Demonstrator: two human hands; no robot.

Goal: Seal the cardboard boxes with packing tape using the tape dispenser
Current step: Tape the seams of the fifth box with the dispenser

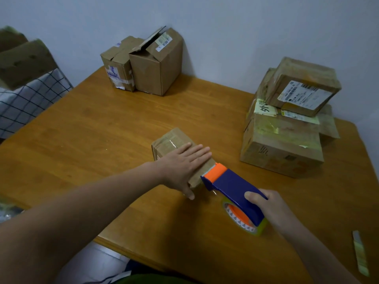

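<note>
A small cardboard box (171,140) lies in the middle of the wooden table (102,140), with a strip of clear tape along its top. My left hand (182,167) presses flat on the box, fingers straight, thumb hanging over the near side. My right hand (268,206) grips the blue and orange tape dispenser (231,187) by its blue body. The dispenser's orange front end touches the near right end of the box. Its roll of tape (244,220) rests against the table.
Two tall boxes (143,64) with loose flaps stand at the back by the wall. A stack of taped boxes (287,124) occupies the right side. A strip of tape (360,253) lies near the right front edge. Checked fabric (26,103) and boxes sit left of the table.
</note>
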